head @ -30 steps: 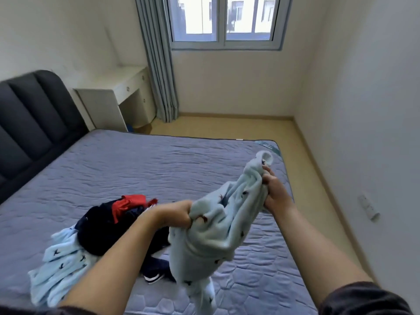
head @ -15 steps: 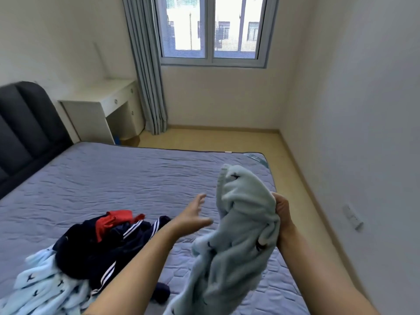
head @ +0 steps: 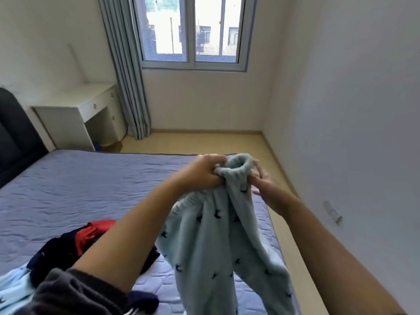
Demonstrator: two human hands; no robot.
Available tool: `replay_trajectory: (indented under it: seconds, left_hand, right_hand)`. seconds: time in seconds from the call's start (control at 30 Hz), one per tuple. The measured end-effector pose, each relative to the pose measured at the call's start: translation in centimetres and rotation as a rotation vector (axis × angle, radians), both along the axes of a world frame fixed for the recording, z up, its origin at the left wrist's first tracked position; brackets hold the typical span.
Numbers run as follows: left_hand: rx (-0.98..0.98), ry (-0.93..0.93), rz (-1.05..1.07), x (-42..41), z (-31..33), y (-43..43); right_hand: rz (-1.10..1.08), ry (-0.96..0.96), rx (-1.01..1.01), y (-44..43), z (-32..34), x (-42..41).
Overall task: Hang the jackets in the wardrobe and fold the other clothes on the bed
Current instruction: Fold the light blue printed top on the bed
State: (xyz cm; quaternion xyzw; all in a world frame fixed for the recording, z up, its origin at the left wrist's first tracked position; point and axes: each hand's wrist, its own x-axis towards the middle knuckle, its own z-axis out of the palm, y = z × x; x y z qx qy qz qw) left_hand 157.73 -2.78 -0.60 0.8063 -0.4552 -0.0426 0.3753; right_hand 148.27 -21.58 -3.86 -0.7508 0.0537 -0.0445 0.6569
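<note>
Bottom of blue garment (head: 218,258) off-frame; clothes pile (head: 56,251) partly behind forearm (head: 127,235)

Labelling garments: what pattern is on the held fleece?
Small dark bird-like motifs on the pale blue fleece garment; head view.

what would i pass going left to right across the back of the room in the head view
headboard → desk → curtain → window → wall socket
</note>
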Motion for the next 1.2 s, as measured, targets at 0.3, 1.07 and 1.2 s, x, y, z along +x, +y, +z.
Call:
replay_trajectory:
  seconds: [0.3,1.07,1.2]
  left_hand:
    - [0.034,-0.235,0.266,-1.9,-6.7,1.6]
    - [-0.179,-0.505,0.102,3.7,10.2,13.1]
    - [-0.031,-0.609,0.033,3.4,13.9,14.1]
  right_hand:
    - [-0.184,-0.236,-0.014,0.1,3.5,0.8]
    - [0.119,-0.345,-1.093,-9.7,19.6,-5.4]
    - [0.139,-0.401,-1.277,-9.7,20.7,-6.4]
